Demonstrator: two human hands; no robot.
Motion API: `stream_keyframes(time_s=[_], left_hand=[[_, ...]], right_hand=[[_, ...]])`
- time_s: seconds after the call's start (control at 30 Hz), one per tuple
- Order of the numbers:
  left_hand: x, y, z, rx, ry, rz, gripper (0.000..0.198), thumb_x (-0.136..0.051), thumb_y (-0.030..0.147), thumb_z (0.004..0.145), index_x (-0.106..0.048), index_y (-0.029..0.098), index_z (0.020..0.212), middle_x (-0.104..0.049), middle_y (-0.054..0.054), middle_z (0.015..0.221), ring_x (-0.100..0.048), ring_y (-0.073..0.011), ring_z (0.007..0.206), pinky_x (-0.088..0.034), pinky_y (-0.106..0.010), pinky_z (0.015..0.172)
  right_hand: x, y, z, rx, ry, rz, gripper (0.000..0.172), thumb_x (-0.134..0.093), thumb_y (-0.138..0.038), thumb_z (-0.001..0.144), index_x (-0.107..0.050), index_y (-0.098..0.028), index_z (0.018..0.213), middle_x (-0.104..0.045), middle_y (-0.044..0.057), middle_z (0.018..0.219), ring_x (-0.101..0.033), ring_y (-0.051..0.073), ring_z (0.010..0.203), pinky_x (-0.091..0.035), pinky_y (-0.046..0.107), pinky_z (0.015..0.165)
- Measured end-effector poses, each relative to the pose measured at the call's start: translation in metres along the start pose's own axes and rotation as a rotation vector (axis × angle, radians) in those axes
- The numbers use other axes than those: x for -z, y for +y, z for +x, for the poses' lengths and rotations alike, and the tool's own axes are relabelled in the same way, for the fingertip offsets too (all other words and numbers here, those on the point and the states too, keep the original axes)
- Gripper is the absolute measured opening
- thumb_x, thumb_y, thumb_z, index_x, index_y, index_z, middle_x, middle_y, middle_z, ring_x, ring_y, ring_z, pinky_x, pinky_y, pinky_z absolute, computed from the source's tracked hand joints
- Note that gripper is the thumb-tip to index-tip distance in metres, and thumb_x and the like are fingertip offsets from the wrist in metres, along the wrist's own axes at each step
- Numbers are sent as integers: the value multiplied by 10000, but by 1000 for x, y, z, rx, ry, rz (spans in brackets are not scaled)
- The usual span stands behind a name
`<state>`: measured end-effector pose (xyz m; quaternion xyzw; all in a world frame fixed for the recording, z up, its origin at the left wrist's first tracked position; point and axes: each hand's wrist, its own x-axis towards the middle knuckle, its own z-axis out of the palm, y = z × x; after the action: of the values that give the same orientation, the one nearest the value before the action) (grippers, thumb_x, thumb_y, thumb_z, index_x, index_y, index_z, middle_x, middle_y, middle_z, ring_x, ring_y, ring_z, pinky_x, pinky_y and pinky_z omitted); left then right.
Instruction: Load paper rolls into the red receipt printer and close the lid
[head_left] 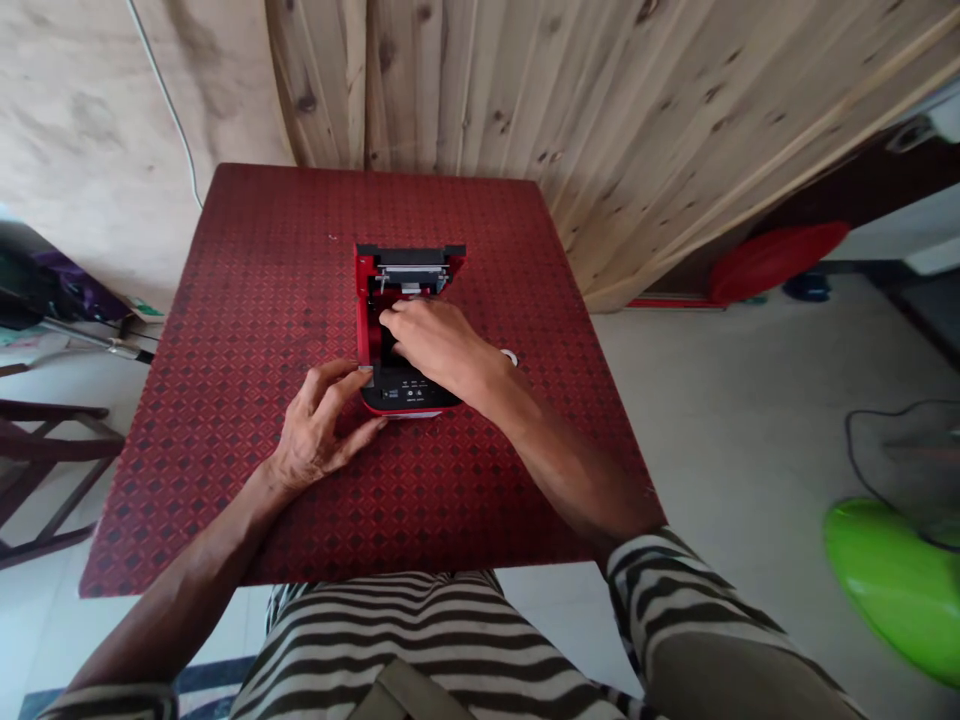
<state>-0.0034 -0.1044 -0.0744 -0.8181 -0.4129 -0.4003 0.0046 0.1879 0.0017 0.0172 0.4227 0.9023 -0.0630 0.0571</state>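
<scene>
A small red and black label printer stands on the table with its lid raised at the back. Its front panel carries small printed symbols. My left hand grips the printer's front left corner, fingers on top and thumb low at the front edge. Over the open compartment, my right hand reaches in with its fingers curled together. What those fingertips hold, if anything, is hidden inside. A white round item, perhaps a small roll, shows partly beyond my right wrist.
A red patterned cloth covers the table. Wooden plank walls rise behind it. A dark wooden chair stands at left. On the right floor are a green plastic object and a black cable.
</scene>
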Motion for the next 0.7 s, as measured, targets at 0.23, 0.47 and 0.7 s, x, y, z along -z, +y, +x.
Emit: stream_keyframes(time_s=[0.23, 0.47, 0.7], left_hand=[[-2, 1, -2, 27, -6, -31, 686, -783, 356, 952, -470, 243, 1552, -632, -135, 1328, -682, -242, 1207, -653, -376, 1017], [-1, 1, -1, 36, -4, -33, 665, -780, 360, 954, -477, 240, 1534, -631, -130, 1320, -682, -241, 1213, -655, -380, 1018], [-1, 1, -1, 39, -8, -30, 667, -793, 383, 940, -490, 232, 1515, -645, -134, 1313, -679, -253, 1226, -648, -393, 1023]], right_hand=[[6, 3, 0, 16, -72, -27, 338, -502, -26, 990, -750, -65, 1216, -778, 213, 1227, -759, 317, 1129, -571, 410, 910], [12, -2, -29, -28, 182, 52, 242, -574, -70, 955, -735, -120, 1128, -784, 160, 1148, -724, 289, 1120, -555, 386, 935], [11, 9, -126, 26, 567, 749, 226, -789, -242, 896, -719, -271, 1109, -808, 1, 1060, -761, 194, 910, -611, 350, 842]])
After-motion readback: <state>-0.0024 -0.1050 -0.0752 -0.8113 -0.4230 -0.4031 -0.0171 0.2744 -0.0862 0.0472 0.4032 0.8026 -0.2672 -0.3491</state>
